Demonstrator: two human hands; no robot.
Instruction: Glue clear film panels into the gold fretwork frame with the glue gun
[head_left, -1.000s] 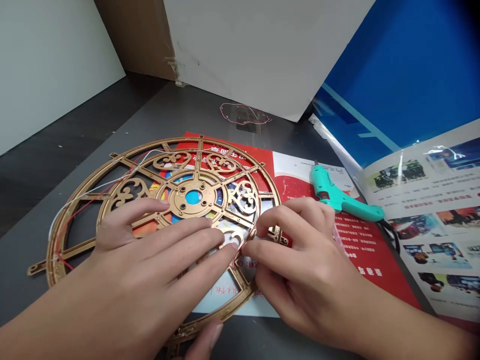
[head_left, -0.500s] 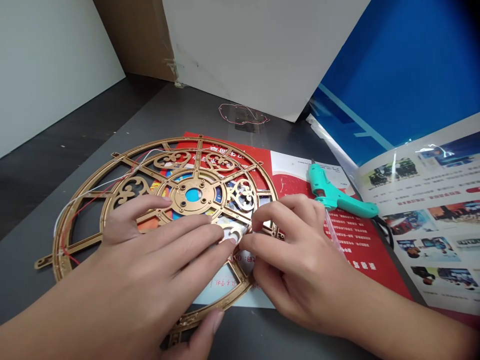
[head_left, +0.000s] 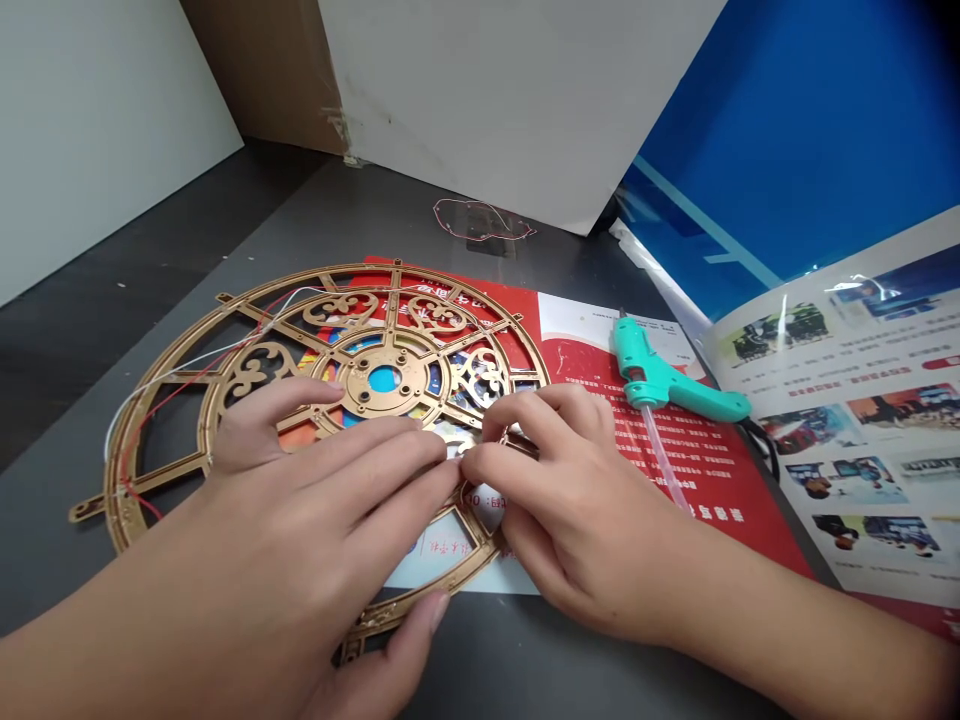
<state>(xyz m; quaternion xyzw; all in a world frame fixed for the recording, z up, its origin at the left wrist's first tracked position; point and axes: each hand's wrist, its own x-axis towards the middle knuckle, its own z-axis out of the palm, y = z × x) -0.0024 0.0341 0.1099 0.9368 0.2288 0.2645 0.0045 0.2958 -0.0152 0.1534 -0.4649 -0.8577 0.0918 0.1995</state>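
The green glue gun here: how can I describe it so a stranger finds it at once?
On the dark grey work surface, a red printed leaflet lies under a round gold fretwork wheel. Just beyond the right hand, on that leaflet, lies a hot glue gun, the only mint-green thing there, with a clear glue stick.

The left hand (head_left: 300,500) comes in from the near left and the right hand (head_left: 570,520) from the near right, both bare. Behind them, a bare left forearm (head_left: 97,660) and right forearm (head_left: 787,640) widen toward the near edge of the view. The fingers (head_left: 375,470) are long and slim with smooth knuckles, and the fingernails (head_left: 438,610) are trimmed short, with softly rounded ends.
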